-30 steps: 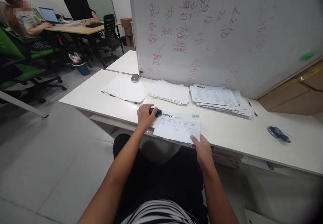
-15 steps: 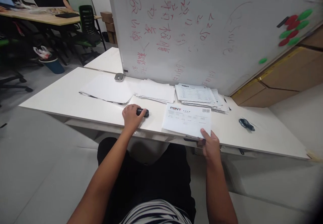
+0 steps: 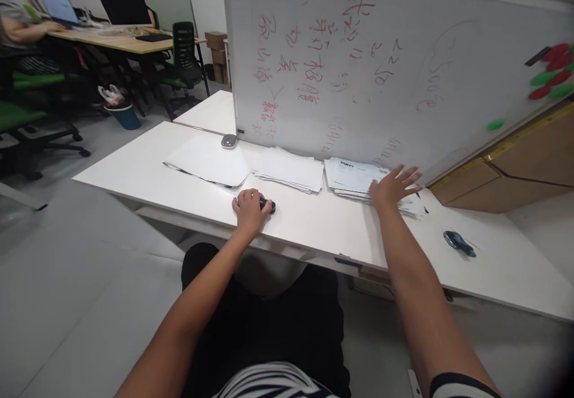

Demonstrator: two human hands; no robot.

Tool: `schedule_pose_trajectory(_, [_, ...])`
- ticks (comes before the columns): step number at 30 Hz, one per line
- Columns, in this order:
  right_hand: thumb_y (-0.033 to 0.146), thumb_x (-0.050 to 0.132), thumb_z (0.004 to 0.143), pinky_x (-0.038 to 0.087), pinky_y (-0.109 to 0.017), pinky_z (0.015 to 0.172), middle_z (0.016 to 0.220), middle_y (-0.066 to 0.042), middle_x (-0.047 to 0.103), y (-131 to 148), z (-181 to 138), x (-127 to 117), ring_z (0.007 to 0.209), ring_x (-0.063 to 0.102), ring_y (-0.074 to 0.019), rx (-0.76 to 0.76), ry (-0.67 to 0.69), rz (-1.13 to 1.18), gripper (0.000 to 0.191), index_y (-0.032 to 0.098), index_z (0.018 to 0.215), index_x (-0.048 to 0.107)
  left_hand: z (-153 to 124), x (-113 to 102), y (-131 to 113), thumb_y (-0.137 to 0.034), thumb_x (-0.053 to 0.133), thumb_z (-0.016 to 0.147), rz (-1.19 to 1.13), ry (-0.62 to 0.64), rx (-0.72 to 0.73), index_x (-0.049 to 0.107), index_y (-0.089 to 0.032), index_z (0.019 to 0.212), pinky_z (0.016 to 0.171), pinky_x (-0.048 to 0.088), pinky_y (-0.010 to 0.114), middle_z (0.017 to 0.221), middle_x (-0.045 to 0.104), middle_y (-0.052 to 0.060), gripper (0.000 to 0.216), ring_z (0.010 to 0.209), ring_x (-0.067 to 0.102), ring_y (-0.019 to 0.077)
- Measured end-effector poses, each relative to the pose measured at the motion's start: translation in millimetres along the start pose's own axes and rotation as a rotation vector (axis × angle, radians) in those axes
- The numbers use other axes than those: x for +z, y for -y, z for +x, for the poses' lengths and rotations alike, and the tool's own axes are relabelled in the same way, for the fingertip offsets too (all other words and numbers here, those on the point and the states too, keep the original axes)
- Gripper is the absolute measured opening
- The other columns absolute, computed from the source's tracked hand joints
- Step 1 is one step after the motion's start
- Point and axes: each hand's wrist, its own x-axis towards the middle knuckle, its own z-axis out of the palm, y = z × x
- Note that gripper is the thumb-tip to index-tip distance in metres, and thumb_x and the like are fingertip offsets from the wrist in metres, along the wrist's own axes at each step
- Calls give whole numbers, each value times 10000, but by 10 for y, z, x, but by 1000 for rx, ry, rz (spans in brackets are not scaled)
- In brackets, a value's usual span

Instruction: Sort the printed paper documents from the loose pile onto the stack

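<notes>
1. Under the curled fingers of the left hand sits a small black device, resting on the white table; the fingers are closed over its near end, and its far end pokes out just beyond the fingertips.
2. Spread flat, the right hand lies with all 5 fingers open and splayed on a stack of printed forms. It presses down and grips nothing.
3. That stack lies under the palm and fingers of the right hand, with its left part showing beside the thumb and a few sheet edges fanning out past the fingertips toward the whiteboard.
4. Between the 2 hands, beyond the left fingertips, lies a second pile of blank sheets, just beside the printed stack.
5. Farther left of the left fingers, a third spread of white paper lies on the table, well apart from the hand.
6. Beyond that paper, a small grey rounded object stands at the whiteboard's foot.
7. Right of the right hand's fingers, well apart, a dark blue object lies on the table; what it is cannot be told.
</notes>
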Motion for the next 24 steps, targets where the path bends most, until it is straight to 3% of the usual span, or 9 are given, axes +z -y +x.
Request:
schedule_pose_trajectory(2, [270, 555, 859, 22, -628, 1064, 1541, -268, 74, 278, -181, 111, 1410, 30, -404, -190, -17, 7, 708, 26, 1449, 248, -16, -18, 2, -388, 528, 846, -10, -18, 19, 559, -238, 907, 1035, 278, 519, 1151, 564, 93, 165, 1192, 416, 301])
schedule_pose_trajectory(5, [330, 474, 905, 187, -471, 1108, 1504, -160, 315, 738, -509, 358, 1386, 246, -287, -491, 228, 114, 523, 133, 1386, 414, -30, -55, -5, -405, 479, 875, -30, -44, 26, 554, -236, 911, 1018, 297, 502, 1088, 573, 90, 188, 1156, 435, 292])
schedule_pose_trajectory(6, [370, 463, 910, 210, -447, 1107, 1502, -140, 330, 866, -609, 450, 1383, 265, -271, -584, 366, 145, 512, 154, 1374, 433, -31, -63, -10, -411, 469, 880, -33, -49, 24, 554, -236, 913, 1014, 299, 501, 1075, 574, 90, 197, 1148, 439, 291])
schedule_pose_trajectory(8, [443, 447, 910, 212, -452, 1110, 1498, -112, 351, 1045, -772, 614, 1379, 290, -257, -647, 593, 173, 528, 189, 1372, 435, -31, -67, -20, -420, 462, 884, -31, -50, 17, 557, -237, 920, 1008, 304, 497, 1064, 575, 91, 209, 1135, 446, 289])
schedule_pose_trajectory(10, [477, 426, 913, 176, -489, 1116, 1489, -106, 370, 1114, -882, 729, 1375, 306, -255, -615, 699, 190, 534, 194, 1366, 437, -27, -54, -21, -422, 468, 883, -18, -56, 8, 560, -237, 925, 1000, 316, 489, 1063, 574, 91, 211, 1129, 450, 288])
schedule_pose_trajectory(16, [440, 445, 921, 75, -532, 1118, 1368, -85, 534, 1041, -983, 792, 1287, 441, -264, -590, 585, 229, 382, 227, 1213, 572, -16, -6, -2, -423, 490, 876, 1, -64, -1, 562, -234, 923, 973, 347, 453, 1065, 575, 83, 207, 1131, 448, 276])
schedule_pose_trajectory(24, [320, 302, 967, 161, -497, 1076, 1120, -71, 688, 1058, -956, 772, 1059, 602, -234, -584, 521, 268, 366, 220, 1021, 650, -19, -10, -29, -390, 488, 882, 36, -62, 7, 576, -217, 936, 968, 348, 411, 1052, 577, 84, 202, 1143, 442, 262])
